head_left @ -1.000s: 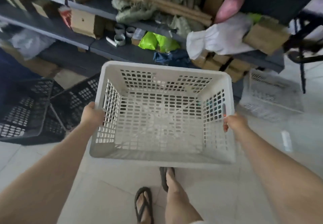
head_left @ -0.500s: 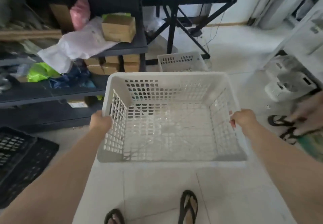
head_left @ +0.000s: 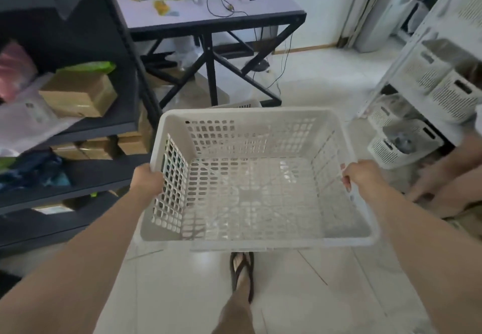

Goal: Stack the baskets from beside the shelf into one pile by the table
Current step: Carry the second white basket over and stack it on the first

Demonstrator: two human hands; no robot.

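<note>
I hold an empty white perforated basket point(head_left: 250, 117) level in front of me, above the tiled floor. My left hand point(head_left: 146, 181) grips its left rim and my right hand point(head_left: 361, 174) grips its right rim. Just beyond the held basket's far rim, the top edge of another white basket point(head_left: 238, 104) shows on the floor at the foot of the table point(head_left: 208, 24). The rest of that basket is hidden behind the one I carry.
A dark shelf unit point(head_left: 112, 54) with boxes and bags stands at the left. At the right is a white rack point(head_left: 407, 54) with several white bins, and another person's arms point(head_left: 448, 177) reach low beside it. My sandalled foot point(head_left: 242, 273) is on the floor below the basket.
The view has swung right, away from the shelf and the black crates, toward the table. The basket stays in both hands and is now closer to the table and the basket on the floor.
</note>
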